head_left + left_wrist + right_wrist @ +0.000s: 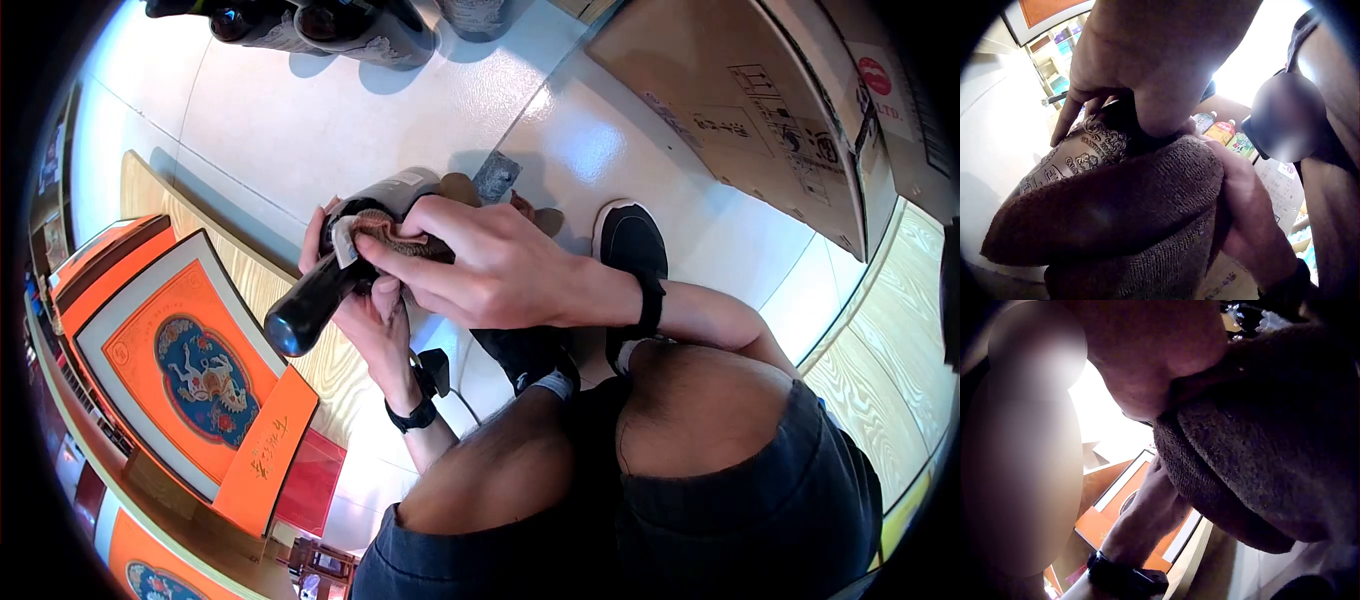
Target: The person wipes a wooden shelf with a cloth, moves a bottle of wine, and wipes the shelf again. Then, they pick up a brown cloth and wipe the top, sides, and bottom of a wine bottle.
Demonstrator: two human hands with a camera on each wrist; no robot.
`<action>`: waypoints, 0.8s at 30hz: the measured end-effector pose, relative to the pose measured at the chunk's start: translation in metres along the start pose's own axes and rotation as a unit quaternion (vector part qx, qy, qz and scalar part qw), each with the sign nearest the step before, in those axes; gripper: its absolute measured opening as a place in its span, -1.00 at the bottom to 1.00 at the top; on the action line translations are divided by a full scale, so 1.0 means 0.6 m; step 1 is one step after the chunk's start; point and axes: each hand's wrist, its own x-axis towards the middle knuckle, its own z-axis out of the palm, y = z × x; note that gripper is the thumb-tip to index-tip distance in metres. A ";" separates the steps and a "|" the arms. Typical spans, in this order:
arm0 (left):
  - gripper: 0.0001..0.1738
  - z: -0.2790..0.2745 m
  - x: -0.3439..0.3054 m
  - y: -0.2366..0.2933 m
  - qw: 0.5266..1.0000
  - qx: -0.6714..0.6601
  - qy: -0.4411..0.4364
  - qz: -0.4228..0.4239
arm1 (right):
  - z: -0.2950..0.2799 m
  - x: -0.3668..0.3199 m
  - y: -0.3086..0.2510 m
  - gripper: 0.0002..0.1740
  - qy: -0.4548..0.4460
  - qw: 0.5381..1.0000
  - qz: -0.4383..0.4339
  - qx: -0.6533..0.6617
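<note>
A dark bottle (pixel 300 305) lies tilted between the two hands, its neck pointing to the lower left in the head view. My left hand (pixel 370 330) grips it from below and behind around the shoulder. With thumb and fingers, my right hand (pixel 490 262) pinches a brown cloth (pixel 400 238) against the bottle near the base of the neck. In the left wrist view, an embossed ornate label (pixel 1088 156) shows on the bottle beside the folded cloth (pixel 1129 206). Cloth (pixel 1235 462) fills much of the right wrist view and hides the bottle there.
Several dark bottles (pixel 365 30) stand on the tiled floor at the top. A cardboard box (pixel 740 110) is at the upper right. Orange boxes with a blue emblem (pixel 180 370) stand at left by a wooden board (pixel 150 200). A shoe (pixel 630 240) rests near the right forearm.
</note>
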 end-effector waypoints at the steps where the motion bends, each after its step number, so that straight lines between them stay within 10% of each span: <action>1: 0.12 -0.001 0.000 0.003 1.000 0.021 -0.003 -0.013 | -0.001 0.001 -0.002 -0.37 -0.006 1.000 -0.009 0.005; 6: 0.04 -0.002 0.010 0.009 0.997 0.079 -0.013 0.020 | -0.003 0.006 -0.004 -0.41 -0.006 0.999 0.000 0.033; 14: 0.48 0.014 0.010 0.032 1.000 0.009 -0.003 -0.015 | -0.024 0.013 0.011 -0.62 0.060 0.993 0.057 0.089; 24: 0.52 -0.004 -0.014 -0.006 0.974 0.094 0.186 0.087 | -0.041 0.016 0.020 -0.65 0.140 0.956 0.128 0.222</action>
